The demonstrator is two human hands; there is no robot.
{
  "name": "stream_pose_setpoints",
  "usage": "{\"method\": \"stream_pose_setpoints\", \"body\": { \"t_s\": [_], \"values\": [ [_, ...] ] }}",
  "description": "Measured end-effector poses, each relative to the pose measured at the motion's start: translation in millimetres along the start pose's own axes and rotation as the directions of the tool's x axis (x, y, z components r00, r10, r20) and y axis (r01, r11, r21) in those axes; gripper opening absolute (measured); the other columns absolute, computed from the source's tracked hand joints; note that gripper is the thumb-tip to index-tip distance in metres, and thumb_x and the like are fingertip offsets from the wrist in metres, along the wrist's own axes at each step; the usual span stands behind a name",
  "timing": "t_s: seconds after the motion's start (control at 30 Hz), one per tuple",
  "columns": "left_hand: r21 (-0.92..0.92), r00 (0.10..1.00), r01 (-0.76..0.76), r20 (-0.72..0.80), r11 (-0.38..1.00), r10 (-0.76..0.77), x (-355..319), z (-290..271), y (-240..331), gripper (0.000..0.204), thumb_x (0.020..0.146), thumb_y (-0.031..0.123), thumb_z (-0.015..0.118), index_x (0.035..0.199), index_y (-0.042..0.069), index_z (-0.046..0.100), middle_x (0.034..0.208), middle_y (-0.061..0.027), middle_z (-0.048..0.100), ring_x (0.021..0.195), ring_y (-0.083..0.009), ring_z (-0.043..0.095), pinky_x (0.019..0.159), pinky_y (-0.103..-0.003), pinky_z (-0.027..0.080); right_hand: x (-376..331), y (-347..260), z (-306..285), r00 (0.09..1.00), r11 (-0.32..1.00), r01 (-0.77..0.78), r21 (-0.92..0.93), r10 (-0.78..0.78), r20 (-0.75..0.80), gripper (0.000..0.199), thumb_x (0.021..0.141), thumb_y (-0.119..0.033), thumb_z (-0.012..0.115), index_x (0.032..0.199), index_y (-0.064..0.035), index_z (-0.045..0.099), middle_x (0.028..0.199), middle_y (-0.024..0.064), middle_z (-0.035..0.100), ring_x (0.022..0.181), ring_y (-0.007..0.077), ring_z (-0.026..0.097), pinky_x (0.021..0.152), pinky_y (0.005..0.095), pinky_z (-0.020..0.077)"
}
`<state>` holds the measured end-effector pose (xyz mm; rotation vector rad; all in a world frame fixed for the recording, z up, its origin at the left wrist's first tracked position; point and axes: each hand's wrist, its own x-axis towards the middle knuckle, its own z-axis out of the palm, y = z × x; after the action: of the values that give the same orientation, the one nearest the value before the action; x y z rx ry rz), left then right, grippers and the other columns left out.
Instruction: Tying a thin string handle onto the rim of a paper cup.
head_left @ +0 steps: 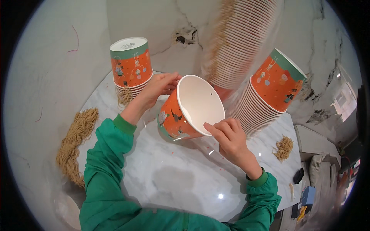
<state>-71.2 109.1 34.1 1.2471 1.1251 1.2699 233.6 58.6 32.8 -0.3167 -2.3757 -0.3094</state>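
Observation:
A paper bucket (175, 125), orange with a green band and printed figures, is tilted over the table with its white mouth turned up and to the right. A small dark hole shows in its inner wall near the rim. My right hand (233, 138) grips the rim at the lower right, thumb and fingers pinched together. At the upper left, my left hand (160, 86) holds the bucket's side. Some of its fingertips are hidden behind the bucket.
Upside-down stacks of matching buckets stand at left (133, 63) and right (275, 82). A tall stack in clear plastic (241, 46) rises behind. Beige cord hangs in a hank (77, 142) over the left edge, and a smaller bundle (284, 148) lies right, near a black object (298, 176).

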Motion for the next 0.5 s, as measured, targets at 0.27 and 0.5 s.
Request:
{"method": "stream_pose_setpoints", "body": {
  "t_s": [0.27,0.5],
  "values": [
    [0.220,0.939,-0.256,-0.173,0.941,0.296,-21,14,27,0.035,0.097,0.034,0.064,0.105,0.001,0.072,0.097,-0.0050,0.072,0.086,-0.0123,0.065,0.076,-0.027,0.052,-2,4,1,0.999,0.999,0.003,-0.041,-0.001,0.036,0.061,0.065,0.001,0.067,0.126,-0.0047,0.064,0.094,0.0027,0.056,0.089,0.0225,0.055,0.076,0.0372,0.0431],
    [0.737,0.670,-0.578,0.182,0.352,0.720,-84,55,64,0.023,0.082,0.017,0.075,0.101,0.005,0.072,0.099,-0.0052,0.068,0.086,-0.0211,0.061,0.073,-0.032,0.051,-3,7,-3,0.999,0.995,0.013,-0.098,-0.009,0.042,0.064,0.062,0.002,0.067,0.125,-0.0050,0.064,0.094,0.0031,0.056,0.090,0.0230,0.054,0.075,0.0371,0.0425]
  ]
}}
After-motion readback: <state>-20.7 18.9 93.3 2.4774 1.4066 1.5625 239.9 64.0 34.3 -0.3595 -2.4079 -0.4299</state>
